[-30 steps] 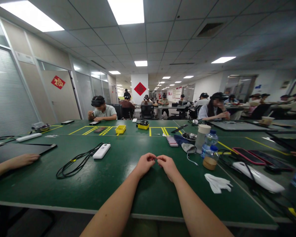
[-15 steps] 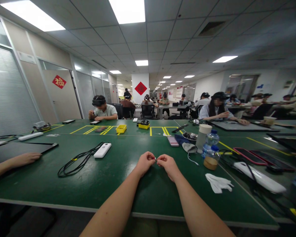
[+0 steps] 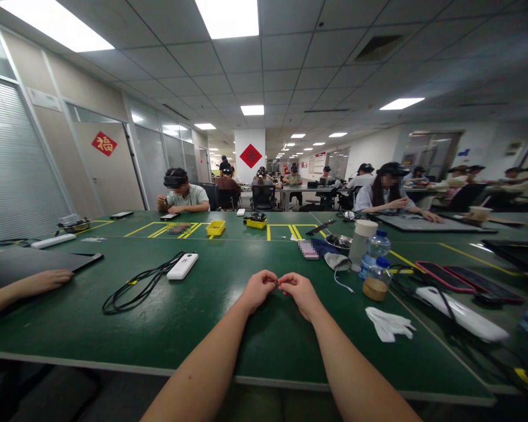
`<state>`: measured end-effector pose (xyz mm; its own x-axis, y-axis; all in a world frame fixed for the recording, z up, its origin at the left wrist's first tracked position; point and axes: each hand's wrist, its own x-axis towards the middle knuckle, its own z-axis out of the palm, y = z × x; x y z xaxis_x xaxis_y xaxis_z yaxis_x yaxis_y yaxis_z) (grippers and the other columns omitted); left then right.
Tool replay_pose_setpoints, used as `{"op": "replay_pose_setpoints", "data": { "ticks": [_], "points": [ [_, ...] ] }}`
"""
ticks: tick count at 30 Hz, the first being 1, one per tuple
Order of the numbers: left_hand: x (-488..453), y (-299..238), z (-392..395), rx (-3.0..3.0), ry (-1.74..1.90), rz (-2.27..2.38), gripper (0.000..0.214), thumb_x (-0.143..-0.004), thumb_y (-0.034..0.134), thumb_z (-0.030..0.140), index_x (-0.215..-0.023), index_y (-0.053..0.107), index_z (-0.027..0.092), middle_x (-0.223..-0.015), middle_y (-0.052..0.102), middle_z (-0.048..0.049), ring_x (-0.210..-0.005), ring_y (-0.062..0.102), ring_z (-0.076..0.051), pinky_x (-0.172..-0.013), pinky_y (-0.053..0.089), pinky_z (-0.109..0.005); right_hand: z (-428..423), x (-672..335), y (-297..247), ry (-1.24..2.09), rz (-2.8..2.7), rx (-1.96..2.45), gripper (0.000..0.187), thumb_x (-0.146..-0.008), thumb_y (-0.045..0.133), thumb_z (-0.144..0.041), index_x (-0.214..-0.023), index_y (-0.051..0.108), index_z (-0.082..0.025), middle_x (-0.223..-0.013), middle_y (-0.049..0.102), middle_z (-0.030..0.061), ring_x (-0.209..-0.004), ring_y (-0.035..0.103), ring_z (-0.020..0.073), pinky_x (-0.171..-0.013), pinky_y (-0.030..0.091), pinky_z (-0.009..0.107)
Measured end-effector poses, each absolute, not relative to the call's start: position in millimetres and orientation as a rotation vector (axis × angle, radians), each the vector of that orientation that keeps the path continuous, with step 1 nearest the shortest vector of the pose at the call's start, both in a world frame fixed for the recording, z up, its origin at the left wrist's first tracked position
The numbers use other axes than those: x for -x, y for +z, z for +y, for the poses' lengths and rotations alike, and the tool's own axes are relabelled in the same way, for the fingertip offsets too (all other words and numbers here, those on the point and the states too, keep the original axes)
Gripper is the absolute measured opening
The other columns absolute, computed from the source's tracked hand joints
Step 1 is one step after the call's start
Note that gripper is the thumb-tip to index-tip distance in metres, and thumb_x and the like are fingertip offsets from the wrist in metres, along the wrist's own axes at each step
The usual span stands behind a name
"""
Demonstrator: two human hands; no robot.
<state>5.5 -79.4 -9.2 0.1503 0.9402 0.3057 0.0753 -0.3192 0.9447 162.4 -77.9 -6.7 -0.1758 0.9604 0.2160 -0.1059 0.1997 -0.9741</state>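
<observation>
My left hand [image 3: 259, 289] and my right hand [image 3: 298, 293] meet above the green table [image 3: 220, 328], both closed in a pinch. Between their fingertips is a tiny item [image 3: 277, 283], partly dark with a reddish spot on the right side. It is too small and too covered by the fingers for me to name. The two hands are a finger's width apart. Right of my right hand lie a crumpled white glove [image 3: 389, 324] and a bottle of brown liquid [image 3: 375, 287].
A white power bank [image 3: 183, 266] with a coiled black cable [image 3: 134, 287] lies left. Yellow trays [image 3: 216, 228], a white cup [image 3: 363, 243], a metal bowl [image 3: 339, 241] and phones [image 3: 444, 276] stand around. A neighbour's hand [image 3: 48, 283] rests on a dark panel at left.
My hands stay almost in place, with slight finger movement. A reddish spot now shows at the right fingertips, where a pale glint showed before.
</observation>
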Motion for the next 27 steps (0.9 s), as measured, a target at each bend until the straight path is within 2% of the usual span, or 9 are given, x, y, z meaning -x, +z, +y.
{"op": "replay_pose_setpoints", "data": {
  "ticks": [9,22,27],
  "points": [
    [-7.1,-8.5,-81.3,-1.549,1.264,0.959,0.014,-0.07,0.057,0.016,-0.084,0.06,0.014,-0.077,0.066,-0.0032,-0.07,0.061,-0.013,-0.069,0.046,-0.025,-80.4,-161.7,-3.5,1.246,-1.36,0.875,0.019,-0.06,0.068,-0.022,-0.077,0.063,-0.015,-0.072,0.068,0.0051,-0.066,0.061,0.0162,-0.058,0.044,0.026],
    [-2.6,-5.3,-83.4,-1.648,1.185,1.045,0.024,-0.072,0.057,0.023,-0.092,0.067,0.013,-0.076,0.066,-0.004,-0.065,0.056,-0.012,-0.063,0.043,-0.024,-78.8,-163.8,-8.4,1.093,-1.485,0.907,0.02,-0.062,0.069,-0.029,-0.076,0.064,-0.015,-0.065,0.065,0.0013,-0.058,0.057,0.0139,-0.058,0.043,0.026],
    [-2.6,-5.5,-83.4,-1.635,1.18,1.038,0.026,-0.074,0.055,0.025,-0.092,0.068,0.013,-0.073,0.065,-0.0039,-0.062,0.054,-0.012,-0.061,0.042,-0.024,-79.0,-163.8,-6.8,1.163,-1.468,0.914,0.023,-0.063,0.068,-0.031,-0.079,0.064,-0.015,-0.064,0.065,0.0025,-0.057,0.058,0.0147,-0.058,0.045,0.028]
  ]
}}
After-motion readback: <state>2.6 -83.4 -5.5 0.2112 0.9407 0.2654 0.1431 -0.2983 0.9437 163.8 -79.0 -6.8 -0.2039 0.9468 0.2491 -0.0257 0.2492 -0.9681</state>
